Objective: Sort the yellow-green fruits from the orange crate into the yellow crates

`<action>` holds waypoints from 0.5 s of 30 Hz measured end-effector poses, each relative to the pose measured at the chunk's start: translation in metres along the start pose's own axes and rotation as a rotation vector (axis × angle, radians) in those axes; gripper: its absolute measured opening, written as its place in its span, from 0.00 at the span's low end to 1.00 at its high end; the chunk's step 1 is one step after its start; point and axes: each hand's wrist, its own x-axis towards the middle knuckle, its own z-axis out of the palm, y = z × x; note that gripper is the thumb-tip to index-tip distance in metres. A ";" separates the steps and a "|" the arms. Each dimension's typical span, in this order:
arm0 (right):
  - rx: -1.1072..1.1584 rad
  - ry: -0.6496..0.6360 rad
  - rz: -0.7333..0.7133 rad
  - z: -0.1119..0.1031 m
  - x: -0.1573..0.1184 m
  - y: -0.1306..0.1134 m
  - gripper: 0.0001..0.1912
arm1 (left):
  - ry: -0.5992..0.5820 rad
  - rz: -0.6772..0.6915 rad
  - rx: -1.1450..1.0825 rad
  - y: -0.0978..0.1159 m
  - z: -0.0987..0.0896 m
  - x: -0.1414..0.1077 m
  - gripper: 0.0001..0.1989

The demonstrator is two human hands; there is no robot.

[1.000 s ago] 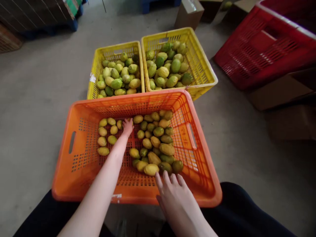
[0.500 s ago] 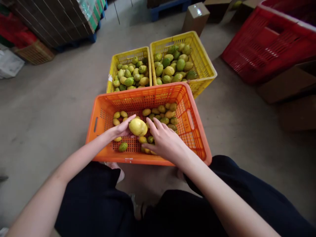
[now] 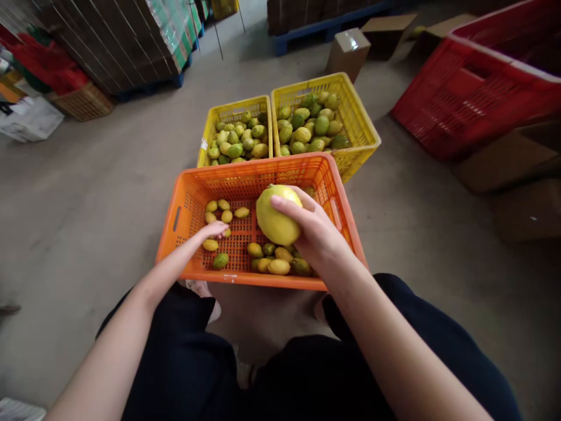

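My right hand (image 3: 316,225) is closed around a large yellow lemon (image 3: 277,217), raised above the orange crate (image 3: 263,282), with the thumb across its front. Down inside the crate's left half, my left hand (image 3: 214,229) has its fingers curled on a small yellow lemon (image 3: 227,233), which they partly cover. Around it lie several loose lemons and one green-striped fruit (image 3: 220,261). More yellow and green fruit (image 3: 279,266) is gathered in the right half, partly hidden behind my right hand and the lemon in it.
Two yellow crates, a left one (image 3: 239,104) and a right one (image 3: 357,111), hold green-yellow fruit just beyond the orange crate. A large red crate (image 3: 460,88) stands at the right beside cardboard boxes (image 3: 504,158). Stacked cartons on a blue pallet (image 3: 324,29) are farther back.
The large lemon has passed from my left hand to my right hand and looks nearer the camera. My left hand has dropped into the crate onto a small lemon.
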 end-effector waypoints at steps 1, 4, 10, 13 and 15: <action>0.082 0.004 0.029 -0.002 -0.001 -0.005 0.22 | 0.025 -0.035 0.080 -0.013 0.001 0.007 0.16; 0.254 0.061 0.104 -0.011 0.000 -0.016 0.18 | 0.098 -0.098 0.301 -0.045 0.006 0.023 0.18; 0.369 0.184 0.172 -0.026 0.011 -0.017 0.16 | 0.155 0.016 0.467 -0.073 0.028 0.062 0.25; 0.371 0.335 0.163 -0.029 0.016 -0.013 0.13 | 0.161 0.098 0.429 -0.077 0.034 0.076 0.22; 0.343 0.408 0.143 -0.031 0.019 -0.008 0.11 | 0.176 0.152 0.348 -0.079 0.035 0.081 0.18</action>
